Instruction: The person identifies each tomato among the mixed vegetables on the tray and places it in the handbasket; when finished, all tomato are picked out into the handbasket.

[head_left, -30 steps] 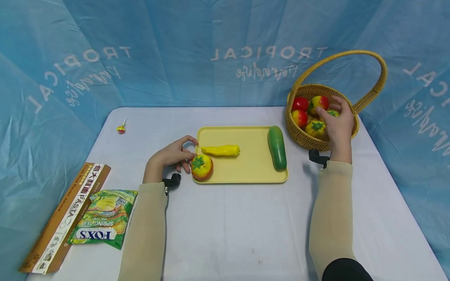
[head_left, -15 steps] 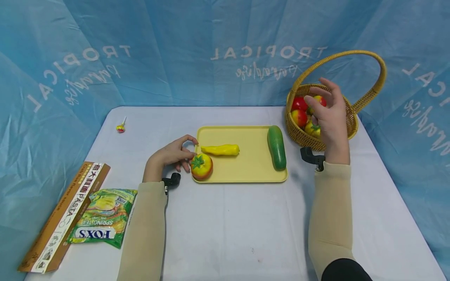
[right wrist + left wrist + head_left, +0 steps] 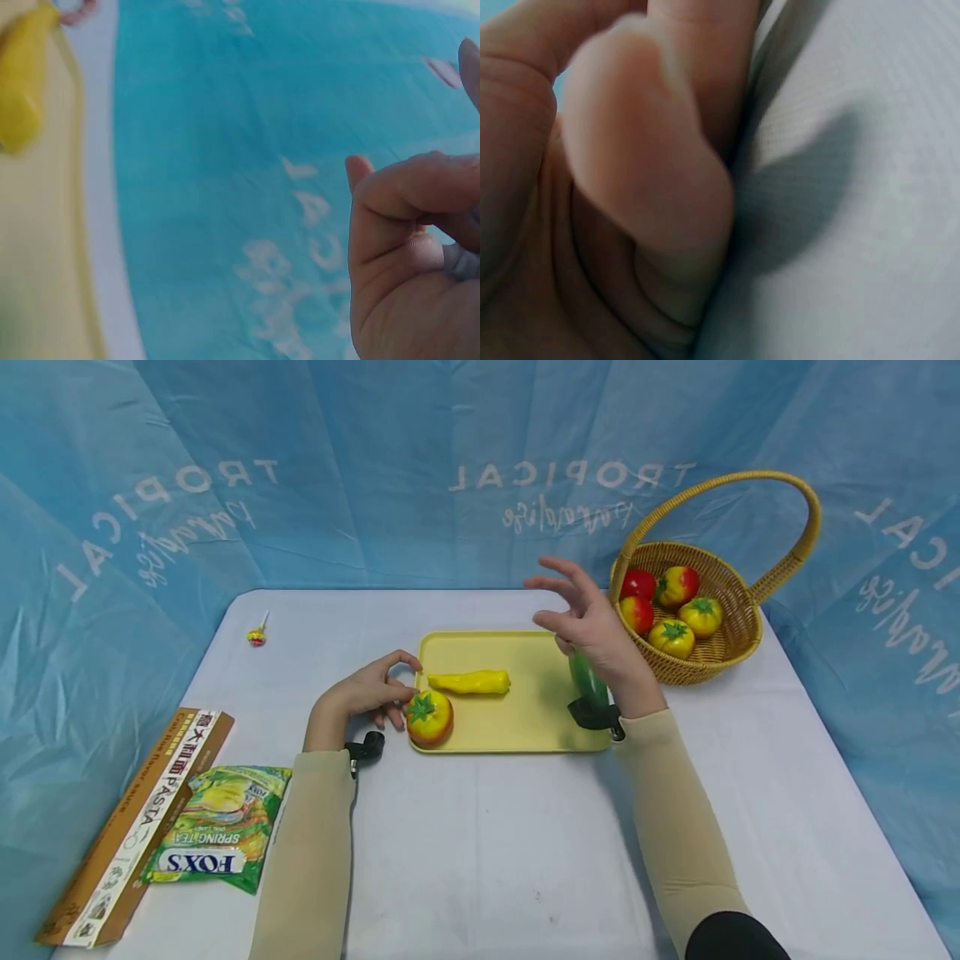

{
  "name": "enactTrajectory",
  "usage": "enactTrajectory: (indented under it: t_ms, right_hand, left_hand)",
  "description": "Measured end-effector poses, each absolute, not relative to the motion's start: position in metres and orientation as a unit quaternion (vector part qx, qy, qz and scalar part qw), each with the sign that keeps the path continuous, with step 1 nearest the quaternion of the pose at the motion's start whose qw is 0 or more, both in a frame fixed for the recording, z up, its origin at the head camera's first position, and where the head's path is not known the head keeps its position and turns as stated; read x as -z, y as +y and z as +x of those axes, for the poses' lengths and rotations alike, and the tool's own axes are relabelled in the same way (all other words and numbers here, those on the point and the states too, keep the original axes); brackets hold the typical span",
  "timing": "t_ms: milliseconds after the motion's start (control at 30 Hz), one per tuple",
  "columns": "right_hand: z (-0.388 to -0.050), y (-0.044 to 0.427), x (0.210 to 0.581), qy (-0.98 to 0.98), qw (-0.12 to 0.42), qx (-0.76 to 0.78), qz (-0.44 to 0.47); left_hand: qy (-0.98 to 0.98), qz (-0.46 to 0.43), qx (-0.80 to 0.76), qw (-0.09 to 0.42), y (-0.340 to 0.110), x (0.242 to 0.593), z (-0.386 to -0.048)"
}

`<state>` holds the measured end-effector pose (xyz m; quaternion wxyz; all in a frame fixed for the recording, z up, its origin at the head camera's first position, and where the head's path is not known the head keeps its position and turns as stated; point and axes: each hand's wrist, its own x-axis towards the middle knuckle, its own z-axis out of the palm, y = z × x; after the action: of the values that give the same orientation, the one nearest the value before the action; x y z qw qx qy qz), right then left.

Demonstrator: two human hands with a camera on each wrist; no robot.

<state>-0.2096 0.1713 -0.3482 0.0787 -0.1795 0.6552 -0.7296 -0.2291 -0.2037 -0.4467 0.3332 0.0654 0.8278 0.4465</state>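
Note:
My left hand (image 3: 369, 689) rests at the left edge of the yellow tray (image 3: 525, 727), fingers relaxed and bent, beside a round yellow-red toy fruit with a green leafy top (image 3: 430, 718). Whether its fingertips touch the fruit or the tray rim I cannot tell. A yellow chili pepper (image 3: 470, 682) lies across the tray near those fingers. My right hand (image 3: 596, 631) is in the air over the tray's right end, fingers spread, holding nothing. Under it lies a green cucumber (image 3: 585, 677), partly covered by the hand and wrist camera.
A wicker basket (image 3: 720, 668) with a tall handle stands at the back right, holding several toy fruits (image 3: 672, 638). A lollipop (image 3: 257, 633) lies at the back left. Front left are a brown pasta box (image 3: 135, 827) and a green candy bag (image 3: 217, 827).
My right hand has left the basket, where its fingers were at a yellow toy fruit, and moved left over the tray. That fruit stays in the basket. My left hand has not moved.

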Motion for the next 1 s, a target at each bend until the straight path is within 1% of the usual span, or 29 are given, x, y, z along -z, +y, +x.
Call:
enactTrajectory:
  t_ms: [233,500,833,1000]
  right_hand:
    - [-0.212,0.133,0.373,0.69,0.175,0.669,-0.216]
    - [-0.211,0.107,0.396,0.723,0.249,0.601,-0.232]
    - [-0.205,0.087,0.409,0.739,0.292,0.556,-0.244]
    - [-0.204,0.08,0.415,0.745,0.296,0.539,-0.257]
  left_hand:
    - [0.828,0.067,-0.446,0.333,-0.204,0.446,-0.229]
    - [0.826,0.059,-0.445,0.341,-0.204,0.445,-0.23]
    - [0.828,0.061,-0.445,0.336,-0.204,0.445,-0.228]
    - [0.829,0.06,-0.442,0.336,-0.204,0.444,-0.228]
